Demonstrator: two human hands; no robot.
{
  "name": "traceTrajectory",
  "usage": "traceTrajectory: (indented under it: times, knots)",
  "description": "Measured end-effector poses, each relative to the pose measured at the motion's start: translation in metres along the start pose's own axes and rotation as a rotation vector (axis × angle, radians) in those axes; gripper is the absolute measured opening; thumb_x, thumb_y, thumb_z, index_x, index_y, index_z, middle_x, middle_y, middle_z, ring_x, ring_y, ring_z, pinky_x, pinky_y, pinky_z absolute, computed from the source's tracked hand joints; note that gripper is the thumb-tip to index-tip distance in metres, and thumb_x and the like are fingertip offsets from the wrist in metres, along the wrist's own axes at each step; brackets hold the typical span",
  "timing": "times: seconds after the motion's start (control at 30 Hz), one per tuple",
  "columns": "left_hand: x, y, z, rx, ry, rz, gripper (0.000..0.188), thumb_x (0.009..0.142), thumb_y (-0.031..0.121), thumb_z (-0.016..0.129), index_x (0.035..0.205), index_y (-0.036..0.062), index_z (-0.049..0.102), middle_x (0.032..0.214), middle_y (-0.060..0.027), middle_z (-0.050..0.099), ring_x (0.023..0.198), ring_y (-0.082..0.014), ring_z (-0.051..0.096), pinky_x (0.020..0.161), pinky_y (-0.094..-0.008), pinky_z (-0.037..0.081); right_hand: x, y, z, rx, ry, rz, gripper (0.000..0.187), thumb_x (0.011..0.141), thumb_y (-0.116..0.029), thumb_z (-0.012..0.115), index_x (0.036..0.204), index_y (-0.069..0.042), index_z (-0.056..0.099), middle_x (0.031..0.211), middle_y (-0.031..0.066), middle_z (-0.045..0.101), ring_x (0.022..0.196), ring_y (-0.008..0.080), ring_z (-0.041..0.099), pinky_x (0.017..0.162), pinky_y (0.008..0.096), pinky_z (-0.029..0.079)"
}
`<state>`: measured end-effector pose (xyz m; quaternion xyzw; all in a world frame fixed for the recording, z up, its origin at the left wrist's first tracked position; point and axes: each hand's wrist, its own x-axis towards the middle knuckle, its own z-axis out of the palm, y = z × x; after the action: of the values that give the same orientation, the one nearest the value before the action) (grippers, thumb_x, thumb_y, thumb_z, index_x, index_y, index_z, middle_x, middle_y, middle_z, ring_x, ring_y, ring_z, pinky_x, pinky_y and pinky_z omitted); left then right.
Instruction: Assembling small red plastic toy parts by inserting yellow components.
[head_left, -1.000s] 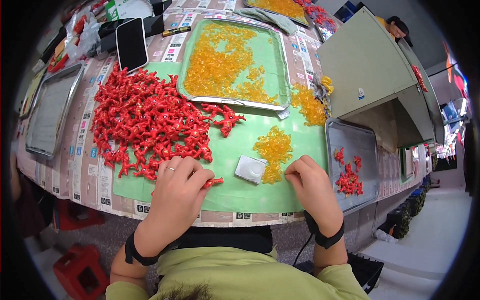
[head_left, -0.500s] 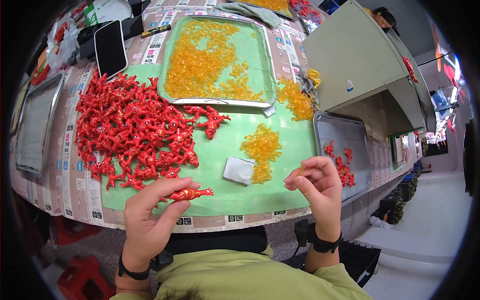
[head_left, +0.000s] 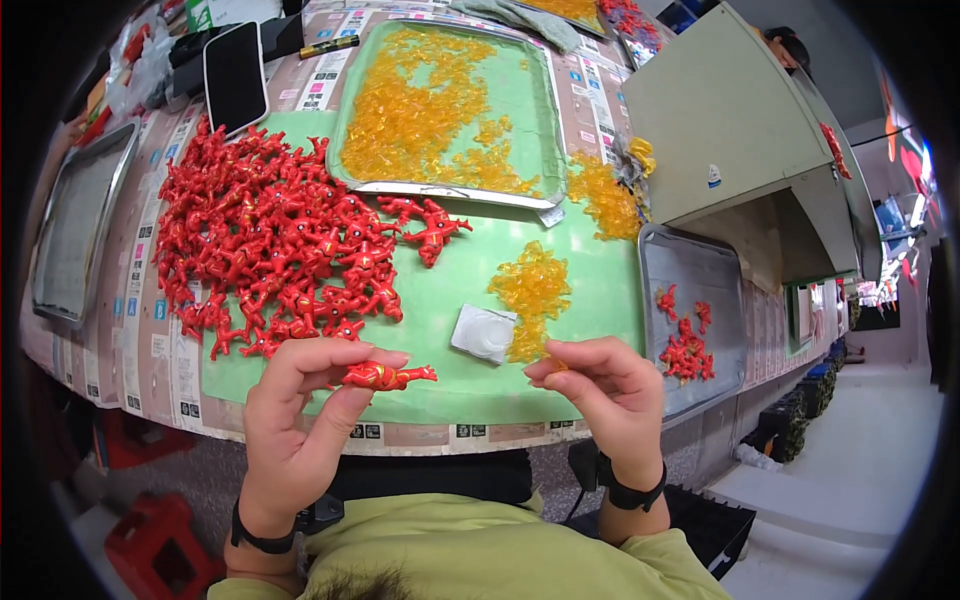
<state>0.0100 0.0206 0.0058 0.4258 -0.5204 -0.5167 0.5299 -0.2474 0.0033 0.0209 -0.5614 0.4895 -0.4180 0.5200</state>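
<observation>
Between the thumb and fingers of my left hand (head_left: 305, 405) lies a red toy figure (head_left: 392, 377) with gold markings, its narrow end pointing right. My right hand (head_left: 615, 395) pinches a small translucent orange plastic piece (head_left: 558, 365), mostly covered by the fingertips. The two hands are apart, over the near edge of a green sheet (head_left: 450, 400). A small pile of orange plastic pieces (head_left: 530, 285) lies just beyond my right hand. Beside it is a white square block (head_left: 484, 334) with a rounded hollow or dome; I cannot tell which. A big heap of red figures (head_left: 270, 235) spreads beyond my left hand.
A metal-rimmed tray (head_left: 550, 100) of orange pieces stands at the back. Right of it are more orange pieces (head_left: 605, 205) and a beige cabinet (head_left: 740, 110). A grey tray (head_left: 705, 260) holds several red figures. A phone (head_left: 236, 78) and another tray (head_left: 85, 225) are left.
My right hand has moved left, toward the red figure, with its fingers closed around the orange piece. My left hand has stayed nearly in place, still holding the figure. The view has shifted slightly.
</observation>
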Motion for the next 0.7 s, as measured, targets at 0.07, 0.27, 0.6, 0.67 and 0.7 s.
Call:
traceTrajectory:
  times: [0.07, 0.27, 0.6, 0.67, 0.7]
  knots:
    - [0.0, 0.0, -0.002, 0.012, 0.007, 0.009, 0.019, 0.089, -0.004, 0.053, 0.107, -0.0025, 0.051, 0.105, -0.0171, 0.064, 0.097, -0.0212, 0.063, 0.086, -0.0306, 0.049, 0.006, 0.002, 0.003, -0.22, -0.041, -0.09, 0.023, 0.082, 0.007, 0.061, 0.104, 0.002, 0.063, 0.088, 0.0112, 0.068, 0.081, 0.0162, 0.066, 0.073, 0.027, 0.053]
    - [-0.004, -0.003, -0.013, 0.028, 0.045, 0.065, 0.021, 0.088, -0.005, 0.053, 0.109, -0.0032, 0.054, 0.105, -0.0163, 0.063, 0.093, -0.0195, 0.063, 0.084, -0.0301, 0.049, 0.016, 0.0, 0.012, -0.571, -0.094, -0.255, 0.027, 0.077, 0.008, 0.063, 0.102, -0.001, 0.065, 0.083, 0.0127, 0.066, 0.075, 0.0225, 0.066, 0.066, 0.0293, 0.051]
    - [-0.002, -0.002, -0.019, -0.045, 0.002, 0.058, 0.022, 0.09, -0.005, 0.048, 0.109, -0.0021, 0.058, 0.11, -0.015, 0.053, 0.086, -0.0189, 0.062, 0.068, -0.0246, 0.053, 0.017, -0.003, 0.016, -0.71, -0.089, -0.288, 0.024, 0.076, 0.007, 0.064, 0.099, -0.001, 0.065, 0.082, 0.0119, 0.067, 0.074, 0.0227, 0.066, 0.065, 0.0295, 0.051]
    - [-0.002, -0.002, -0.018, -0.044, 0.027, 0.083, 0.021, 0.09, -0.004, 0.047, 0.108, -0.003, 0.059, 0.111, -0.0154, 0.051, 0.088, -0.0199, 0.062, 0.072, -0.0267, 0.054, 0.015, -0.003, 0.016, -0.702, -0.079, -0.303, 0.027, 0.075, 0.008, 0.063, 0.1, -0.001, 0.064, 0.081, 0.013, 0.065, 0.073, 0.0254, 0.065, 0.065, 0.0317, 0.051]
    - [-0.002, -0.002, -0.016, -0.042, 0.027, 0.083, 0.021, 0.09, -0.004, 0.047, 0.108, -0.003, 0.059, 0.111, -0.0154, 0.051, 0.088, -0.0199, 0.062, 0.072, -0.0267, 0.054, 0.015, -0.002, 0.015, -0.696, -0.08, -0.297, 0.027, 0.075, 0.008, 0.063, 0.1, -0.001, 0.064, 0.081, 0.013, 0.066, 0.073, 0.0253, 0.065, 0.065, 0.0317, 0.051]
